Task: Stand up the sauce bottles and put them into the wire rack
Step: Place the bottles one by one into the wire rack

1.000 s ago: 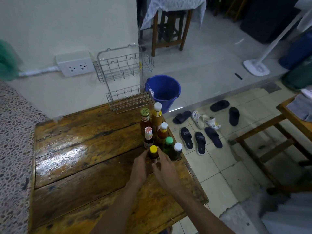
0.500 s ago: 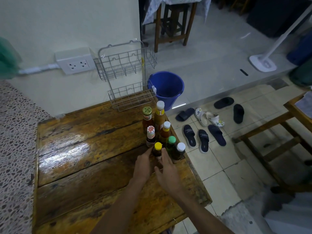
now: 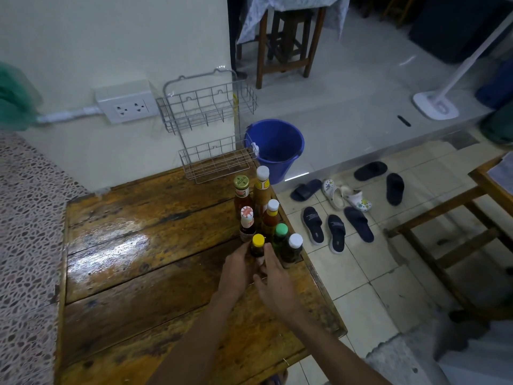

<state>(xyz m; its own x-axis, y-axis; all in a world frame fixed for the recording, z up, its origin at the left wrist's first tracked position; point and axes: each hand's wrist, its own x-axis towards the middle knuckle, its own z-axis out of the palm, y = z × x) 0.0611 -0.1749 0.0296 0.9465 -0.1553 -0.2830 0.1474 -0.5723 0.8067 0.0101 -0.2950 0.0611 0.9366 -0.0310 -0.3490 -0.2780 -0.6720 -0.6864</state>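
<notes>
Wooden plank table [image 3: 144, 268], glossy top. On it: two-tier wire rack [image 3: 211, 140] at far edge; seven upright sauce bottles [image 3: 263, 215] clustered just nearer than the rack, along the table's right edge.

dim, cool indoor light fills the wide-angle head view, with a bluish cast over the pale wall [image 3: 83, 37] and the tiled floor [image 3: 361, 273]. a broad patch of glare shines on the wet-looking wooden table [image 3: 116, 251], to the left of the hands. shadows are soft and weak. straight lines bow toward the edges of the view, and the corners smear into blur, most of all the lower right and the green shape [image 3: 14, 95] at far left.
</notes>
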